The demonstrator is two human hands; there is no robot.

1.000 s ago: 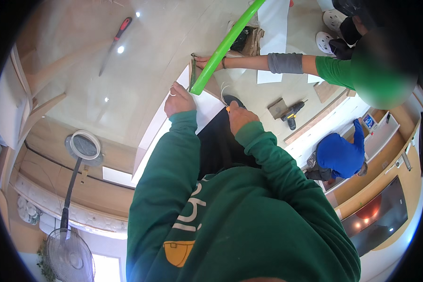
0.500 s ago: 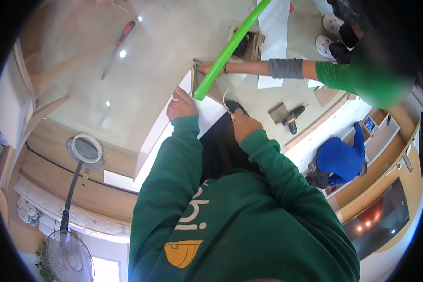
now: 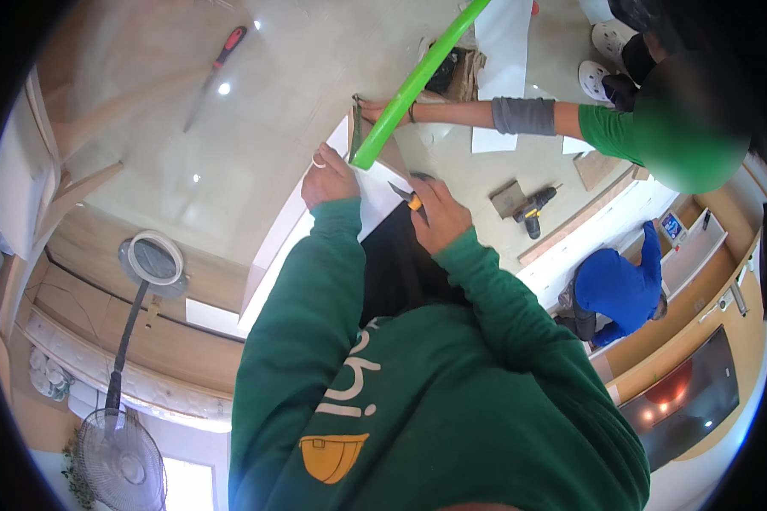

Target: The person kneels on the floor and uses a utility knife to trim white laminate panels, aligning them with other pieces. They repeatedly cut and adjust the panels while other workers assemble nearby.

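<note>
My right hand point(image 3: 441, 215) is closed around a knife point(image 3: 400, 192) with an orange-and-black handle and a thin pointed blade, over the near side of a white panel point(image 3: 377, 200). Gripping the panel's left side near its far end is my left hand point(image 3: 329, 177), its fingers bent and partly hidden. Close by, a long bright green strip point(image 3: 418, 81) slants over the panel's far end. A co-worker's hand point(image 3: 373, 111) holds that far end beside a narrow dark piece point(image 3: 355, 128).
A screwdriver point(image 3: 222, 64) lies on the floor at far left, and a cordless drill point(image 3: 533, 210) at right. A co-worker in green point(image 3: 614, 132) leans in; another person in blue point(image 3: 618, 289) crouches at right. A standing fan point(image 3: 121, 464) is at lower left.
My right hand has turned and shifted slightly with the knife, whose blade now points up and left over the panel. My left hand stays at the panel's side.
</note>
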